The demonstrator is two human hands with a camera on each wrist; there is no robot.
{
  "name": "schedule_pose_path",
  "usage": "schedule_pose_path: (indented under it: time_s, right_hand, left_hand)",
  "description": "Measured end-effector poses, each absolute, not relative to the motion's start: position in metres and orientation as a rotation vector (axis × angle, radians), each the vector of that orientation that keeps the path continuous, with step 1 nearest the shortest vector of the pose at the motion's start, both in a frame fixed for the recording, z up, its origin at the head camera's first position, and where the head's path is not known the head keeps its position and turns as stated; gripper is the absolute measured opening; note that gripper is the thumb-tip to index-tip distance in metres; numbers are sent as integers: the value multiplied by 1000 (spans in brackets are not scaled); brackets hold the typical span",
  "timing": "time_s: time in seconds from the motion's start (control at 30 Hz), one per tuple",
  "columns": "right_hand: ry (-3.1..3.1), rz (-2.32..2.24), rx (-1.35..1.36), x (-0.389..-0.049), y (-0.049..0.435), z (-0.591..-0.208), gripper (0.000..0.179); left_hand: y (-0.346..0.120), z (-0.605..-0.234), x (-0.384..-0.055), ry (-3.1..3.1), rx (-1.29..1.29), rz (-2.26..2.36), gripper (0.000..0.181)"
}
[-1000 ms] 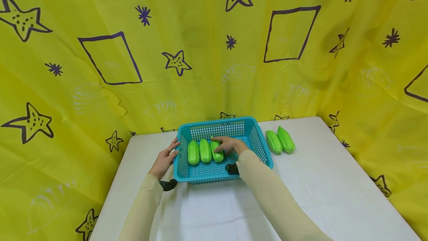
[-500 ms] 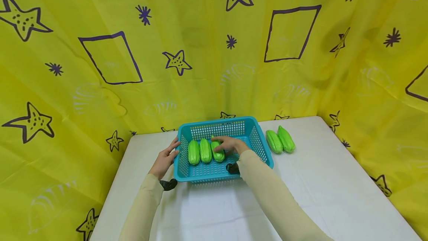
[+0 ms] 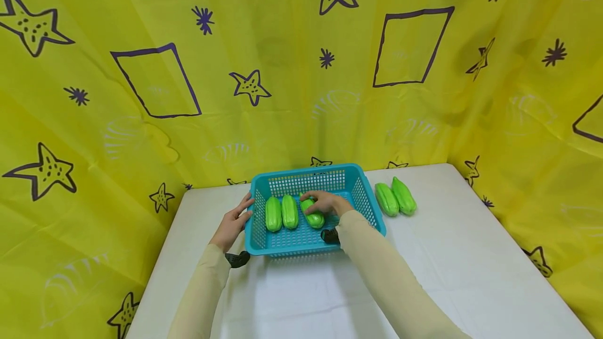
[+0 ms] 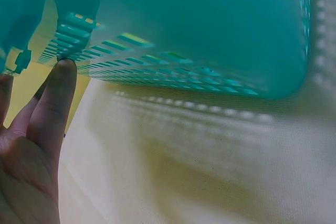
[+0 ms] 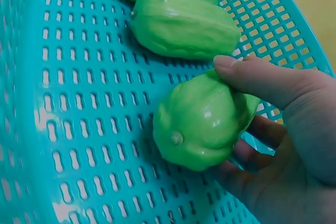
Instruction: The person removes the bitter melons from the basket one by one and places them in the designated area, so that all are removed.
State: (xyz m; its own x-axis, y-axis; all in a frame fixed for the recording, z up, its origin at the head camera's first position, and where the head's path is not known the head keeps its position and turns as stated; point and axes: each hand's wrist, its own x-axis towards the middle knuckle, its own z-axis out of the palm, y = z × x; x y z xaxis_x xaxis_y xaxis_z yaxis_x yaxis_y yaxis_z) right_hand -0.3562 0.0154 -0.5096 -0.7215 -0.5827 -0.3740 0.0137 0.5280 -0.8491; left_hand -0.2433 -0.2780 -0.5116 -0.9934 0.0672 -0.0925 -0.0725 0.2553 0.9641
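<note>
Inside the teal plastic basket (image 3: 303, 247), my right hand (image 3: 326, 202) grips a ribbed green papaya (image 3: 314, 219). The right wrist view shows the thumb on top of this papaya (image 5: 197, 124) and the fingers round its far side and underneath; it lies slanted on or just above the slotted floor. To its left, two more papayas (image 3: 273, 214) (image 3: 289, 212) lie side by side. My left hand (image 3: 231, 225) rests against the basket's left side. In the left wrist view a straight finger (image 4: 56, 100) touches the outer wall; the other fingertips are hidden.
Two more green papayas (image 3: 387, 200) (image 3: 403, 196) lie together on the white-covered table (image 3: 461, 255), right of the basket. A yellow patterned curtain (image 3: 282, 135) hangs close behind and along both sides. A dark wrist device (image 3: 237, 259) sits below the left hand.
My right hand has shifted slightly right with its papaya, which now slants and stands apart from the middle one. The left hand and basket have stayed in place.
</note>
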Motion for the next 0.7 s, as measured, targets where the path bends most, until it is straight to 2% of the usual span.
schedule_pose_path:
  time_s: [0.3, 0.7]
  right_hand:
    - [2237, -1052, -540, -360, 21, -500, 48]
    - [2323, -1160, -487, -369, 35, -486, 49]
  left_hand:
    - [-279, -512, -242, 2378, -2, 1863, 49]
    - [-279, -512, -243, 2378, 45, 1869, 49]
